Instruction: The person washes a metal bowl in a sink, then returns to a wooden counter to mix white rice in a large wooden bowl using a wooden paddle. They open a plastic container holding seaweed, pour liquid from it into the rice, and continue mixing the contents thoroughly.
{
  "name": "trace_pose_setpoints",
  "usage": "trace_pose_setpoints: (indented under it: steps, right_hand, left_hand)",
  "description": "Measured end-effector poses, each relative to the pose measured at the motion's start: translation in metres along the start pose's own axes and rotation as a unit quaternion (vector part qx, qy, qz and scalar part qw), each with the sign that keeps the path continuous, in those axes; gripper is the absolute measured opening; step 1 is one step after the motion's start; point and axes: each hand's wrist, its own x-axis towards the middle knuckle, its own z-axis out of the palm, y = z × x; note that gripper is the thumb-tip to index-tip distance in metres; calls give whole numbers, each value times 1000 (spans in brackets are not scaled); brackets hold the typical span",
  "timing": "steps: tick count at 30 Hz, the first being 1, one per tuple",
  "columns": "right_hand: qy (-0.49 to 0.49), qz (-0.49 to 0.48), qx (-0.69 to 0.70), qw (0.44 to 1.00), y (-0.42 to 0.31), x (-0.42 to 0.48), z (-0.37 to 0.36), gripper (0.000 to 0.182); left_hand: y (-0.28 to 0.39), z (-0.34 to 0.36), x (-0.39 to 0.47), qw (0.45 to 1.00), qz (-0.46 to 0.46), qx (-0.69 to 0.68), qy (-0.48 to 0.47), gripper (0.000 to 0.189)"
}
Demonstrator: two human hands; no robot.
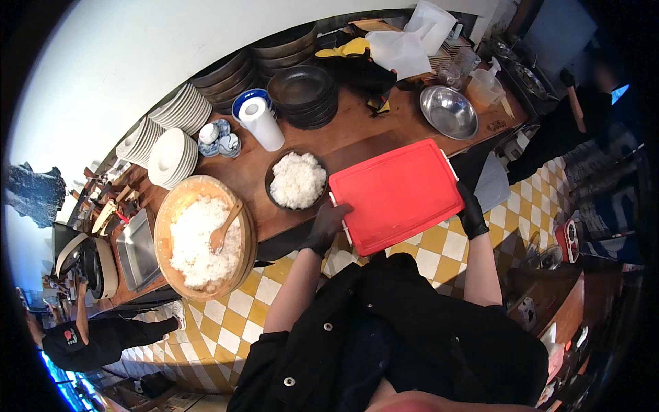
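A rectangular container with a red lid (396,195) and white side clips is held level between my two black-gloved hands, partly over the wooden counter's edge. My left hand (329,224) grips its left side, the thumb on the lid's rim. On the opposite side, my right hand (469,211) holds the lower right edge, most fingers hidden beneath. Just left of the container, a dark bowl (269,192) heaped with cooked white rice (297,180) stands on the counter. Farther left is a round wooden tub (165,226) of rice, with a wooden paddle (226,226) lying in it.
Stacked white plates (172,157), a paper roll (262,126) and stacked dark bowls (301,95) line the counter's back. A steel bowl (449,112) sits at right, a steel tray (138,250) beyond the tub. A person (87,335) stands far left, another (582,108) upper right.
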Motion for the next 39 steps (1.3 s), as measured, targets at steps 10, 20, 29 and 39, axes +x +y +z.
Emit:
trace_pose_setpoints:
  steps: [10, 20, 29, 39]
  right_hand:
    - [-6, 3, -82, 997, -18, 93, 17, 35]
    - [-56, -131, -237, 961, -17, 171, -6, 28]
    - [-140, -43, -316, 937, -14, 198, -33, 32]
    - [-160, 0, -150, 976, -60, 129, -26, 45]
  left_hand:
    - [14, 29, 68, 990, -3, -103, 101, 39]
    - [1, 32, 81, 905, 183, 310, 228, 39]
    - [-14, 5, 79, 884, 156, 373, 236, 31]
    - [21, 60, 16, 964, 6, 211, 165, 48]
